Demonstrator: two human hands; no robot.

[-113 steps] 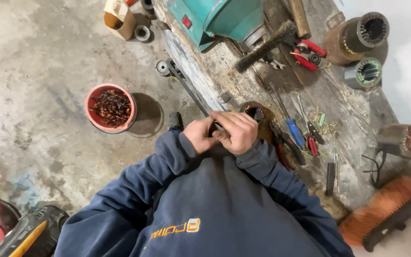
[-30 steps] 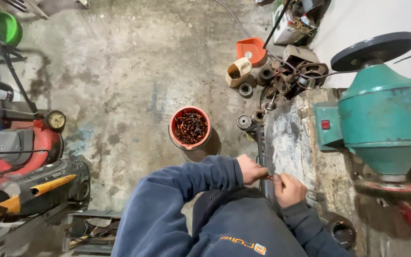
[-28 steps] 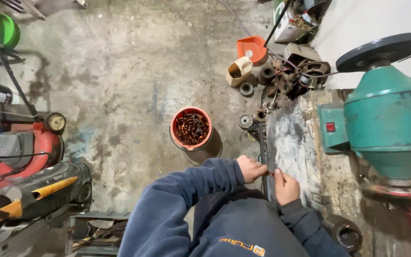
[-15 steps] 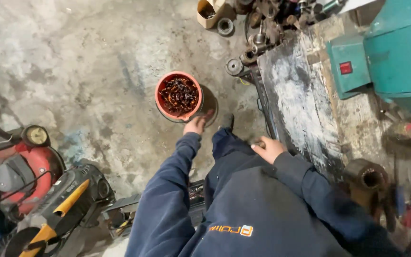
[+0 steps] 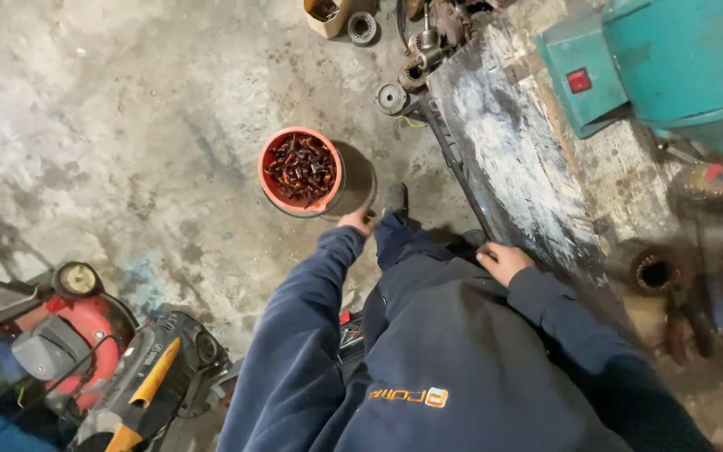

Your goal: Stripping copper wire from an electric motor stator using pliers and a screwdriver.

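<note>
Surrounding hands: stained, perhaps oily concrete floor [image 5: 110, 125]

An open tan cardboard box [image 5: 325, 14] stood on the floor at about twelve o'clock, cut off by the top edge of the view. A small orange-and-white logo patch [image 5: 409, 397] sat on the dark blue sweatshirt at six o'clock. No screens or signs showed; a dark label on the black machine [image 5: 151, 356] at eight o'clock was too blurred to describe.

grinder [image 5: 671, 67]: teal, bench's far right end
mower [image 5: 85, 351]: red, floor's lower left corner
gears [image 5: 391, 98]: floor by bench's far edge
</note>
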